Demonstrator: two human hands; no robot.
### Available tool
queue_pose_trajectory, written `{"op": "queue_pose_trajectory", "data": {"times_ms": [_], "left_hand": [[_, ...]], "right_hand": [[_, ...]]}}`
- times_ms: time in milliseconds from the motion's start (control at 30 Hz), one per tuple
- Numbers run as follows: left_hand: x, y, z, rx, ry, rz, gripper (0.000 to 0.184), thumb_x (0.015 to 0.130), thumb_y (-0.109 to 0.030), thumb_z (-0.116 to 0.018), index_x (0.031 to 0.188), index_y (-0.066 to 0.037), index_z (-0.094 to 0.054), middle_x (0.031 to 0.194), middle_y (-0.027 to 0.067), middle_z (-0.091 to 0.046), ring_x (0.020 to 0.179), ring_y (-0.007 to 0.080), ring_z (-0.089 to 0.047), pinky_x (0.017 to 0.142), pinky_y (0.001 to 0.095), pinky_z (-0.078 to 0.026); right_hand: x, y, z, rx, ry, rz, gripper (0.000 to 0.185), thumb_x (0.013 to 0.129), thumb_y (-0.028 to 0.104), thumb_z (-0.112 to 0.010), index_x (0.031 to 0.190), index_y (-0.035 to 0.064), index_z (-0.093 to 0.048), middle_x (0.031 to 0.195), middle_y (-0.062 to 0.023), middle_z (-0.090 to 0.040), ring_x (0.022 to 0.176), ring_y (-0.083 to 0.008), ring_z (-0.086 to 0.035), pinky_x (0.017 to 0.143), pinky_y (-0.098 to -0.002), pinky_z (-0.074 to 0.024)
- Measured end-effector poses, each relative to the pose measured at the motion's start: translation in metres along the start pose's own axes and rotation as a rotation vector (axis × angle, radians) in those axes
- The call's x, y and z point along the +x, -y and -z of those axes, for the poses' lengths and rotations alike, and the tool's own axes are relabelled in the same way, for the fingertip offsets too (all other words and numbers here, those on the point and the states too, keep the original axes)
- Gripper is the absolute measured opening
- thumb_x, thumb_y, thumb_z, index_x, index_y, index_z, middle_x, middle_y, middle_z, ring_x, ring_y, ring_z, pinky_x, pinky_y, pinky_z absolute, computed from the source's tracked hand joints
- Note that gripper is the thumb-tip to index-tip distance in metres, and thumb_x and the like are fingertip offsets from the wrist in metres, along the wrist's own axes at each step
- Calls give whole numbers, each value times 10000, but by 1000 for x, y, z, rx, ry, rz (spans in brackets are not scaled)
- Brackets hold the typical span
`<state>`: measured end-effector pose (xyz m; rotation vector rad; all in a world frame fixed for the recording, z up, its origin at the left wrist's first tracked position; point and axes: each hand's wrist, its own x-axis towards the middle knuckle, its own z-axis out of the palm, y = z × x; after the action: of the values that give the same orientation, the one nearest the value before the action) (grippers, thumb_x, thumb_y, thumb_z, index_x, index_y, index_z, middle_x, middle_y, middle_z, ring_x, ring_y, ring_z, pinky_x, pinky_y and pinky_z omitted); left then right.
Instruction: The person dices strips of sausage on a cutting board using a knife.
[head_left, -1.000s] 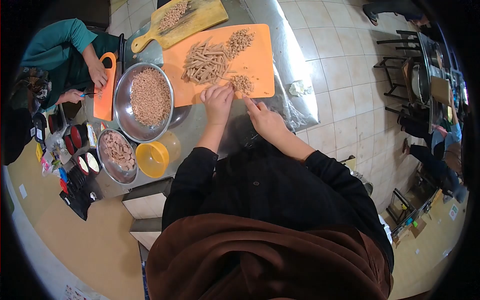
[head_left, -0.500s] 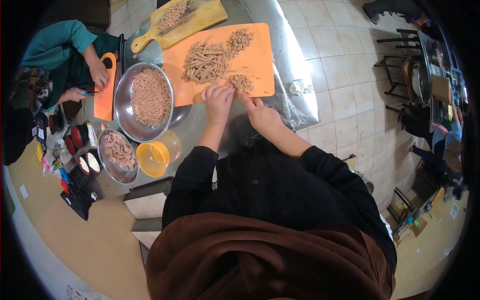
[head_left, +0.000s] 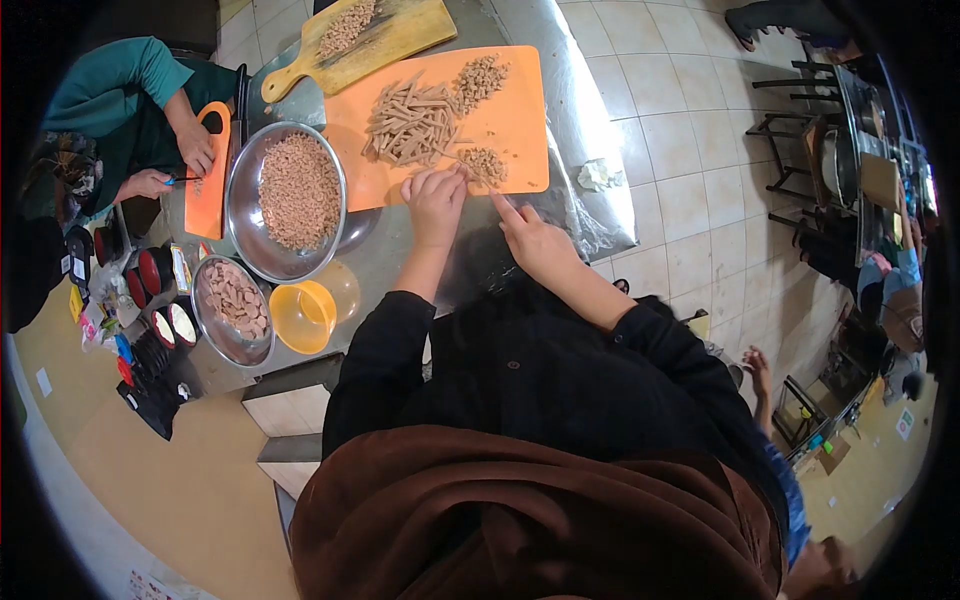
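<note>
Strips [head_left: 408,125] are spread left of diced pieces [head_left: 480,82] on the orange board [head_left: 520,115], with left hand [head_left: 436,207] and right hand [head_left: 540,243] placed at its near edge, any grasp by their fingers [head_left: 427,182] being indiscernible.

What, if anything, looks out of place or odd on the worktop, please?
A crumpled whitish scrap lies near the metal table's right edge, beside the large orange board; it looks like litter close to food. The wooden board also has dark marks, possibly wear.
</note>
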<state>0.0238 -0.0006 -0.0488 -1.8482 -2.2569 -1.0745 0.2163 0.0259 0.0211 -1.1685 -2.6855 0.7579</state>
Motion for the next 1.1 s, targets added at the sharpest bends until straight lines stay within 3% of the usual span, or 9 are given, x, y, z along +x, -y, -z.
{"op": "queue_pose_trajectory", "data": {"times_ms": [33,100,333,600,733,800,1033,1100], "left_hand": [[1,0,1,4,3,-7,107,743,-182,-763,834,-151,-716,871,-45,-669,913,171,-593,889,363,-350],[1,-1,2,8,6,-14,105,734,-168,-763,821,-149,-708,865,-43,-665,912,171,-594,886,362,-351],[1,0,3,-10,17,-14,105,755,-158,-764,841,-131,-709,891,-22,-677,933,184,-591,881,350,-349],[1,-1,4,18,20,-28,132,754,-178,-770,871,-136,-725,916,-26,-682,941,181,-590,887,351,-351],[3,-8,12,39,36,-53,220,749,-202,-779,954,-132,-741,965,-34,-683,983,183,-579,916,353,-352],[1,-7,12,35,50,-63,246,747,-209,-782,976,-129,-743,981,-37,-683,997,183,-575,925,353,-353],[0,-4,3,55,42,-25,215,743,-191,-775,950,-140,-743,989,-43,-680,994,180,-577,927,364,-354],[-1,-5,0,56,34,-8,195,743,-186,-773,931,-144,-742,978,-42,-677,987,181,-579,927,365,-354]], "right_hand": [[4,3,1,1,0,-1,551,954,218,-535,1471,171,-349,871,-156,-606,612,-343,-640,519,-426,-542],[9,6,4,-2,118,-46,540,916,181,-557,1434,145,-409,926,-153,-621,763,-301,-659,539,-391,-573],[9,7,-2,20,114,-64,548,911,172,-558,1436,143,-407,919,-148,-616,815,-304,-654,575,-408,-575],[12,9,0,91,163,-101,563,925,167,-540,1458,133,-363,1030,-187,-626,911,-343,-644,648,-441,-573],[12,-1,-2,204,142,-141,554,941,174,-524,1464,130,-346,1042,-200,-622,928,-375,-636,709,-468,-563],[11,-8,-2,327,20,-84,534,980,195,-487,1482,148,-311,1021,-230,-600,786,-444,-627,690,-521,-517],[6,-7,11,294,102,-106,541,984,202,-486,1490,162,-299,1021,-225,-599,773,-440,-627,671,-515,-515],[6,-3,11,164,106,-65,546,940,186,-537,1456,136,-366,1049,-193,-630,928,-356,-644,647,-439,-575]]}}
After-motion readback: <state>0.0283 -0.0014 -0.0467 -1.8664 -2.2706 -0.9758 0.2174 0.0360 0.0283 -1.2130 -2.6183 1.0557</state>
